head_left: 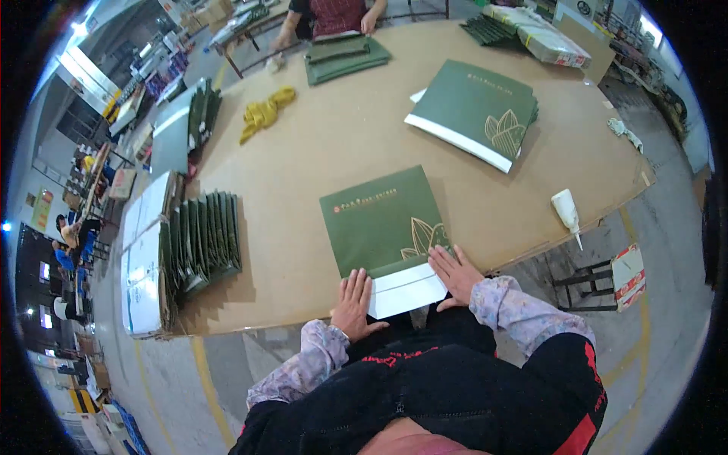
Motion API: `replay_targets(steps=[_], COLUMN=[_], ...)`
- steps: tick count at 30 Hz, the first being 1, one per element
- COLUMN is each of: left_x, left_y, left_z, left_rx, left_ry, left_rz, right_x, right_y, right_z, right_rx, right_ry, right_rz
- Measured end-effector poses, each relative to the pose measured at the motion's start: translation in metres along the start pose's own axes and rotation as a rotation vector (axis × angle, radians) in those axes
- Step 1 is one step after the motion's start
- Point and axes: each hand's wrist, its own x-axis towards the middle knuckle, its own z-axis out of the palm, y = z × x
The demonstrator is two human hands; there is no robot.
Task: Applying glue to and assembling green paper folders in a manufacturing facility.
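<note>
Green paper bag (379,216), flat and printed with a gold leaf outline, lies in front of me at the near edge of the cardboard-topped table (288,250), its white flap (407,290) toward my body. It seems set square to me so both sides of that flap are within equal reach, and pressing from both sides probably keeps the paper from sliding.

My left hand (353,305) rests palm down at the flap's left side, fingers straight and close together, thumb stretched inward. My right hand (456,274) mirrors it at the other side, fingers slightly spread over the lower right corner, thumb angled back toward me. Both are opened out flat, touching the paper without gripping anything.

Off to my right, a white squeeze bottle (563,208) lies on its side, nozzle toward the edge, perhaps to stay handy. On my left, pleated dark green bags (208,239) stand against a white-wrapped bundle (144,262), which likely props them. Beyond, a fanned stack of green bags (474,106) presents its white strips my way. Farther off lie a yellow cloth (265,114) and, before a co-worker (339,17), more green bags (353,67).
</note>
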Motion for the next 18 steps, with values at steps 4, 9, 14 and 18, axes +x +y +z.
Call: replay_targets(steps=[4,9,14,18], left_x=[0.021,0.01,0.005,0.007], left_y=[-0.009,-0.038,-0.048,-0.039], left_z=[-0.006,0.038,0.05,0.042], left_rx=[0.08,-0.04,-0.07,-0.061], left_ry=[-0.013,0.152,0.29,0.264], left_rz=[0.066,0.211,0.377,0.285], right_x=[0.003,-0.01,-0.022,-0.022], right_y=[0.005,0.007,0.01,0.015], right_z=[0.021,0.022,0.054,0.033], right_rx=[-0.211,-0.097,0.113,0.068], right_ry=[0.052,0.045,0.476,0.472], right_rz=[0.094,0.059,0.077,0.094])
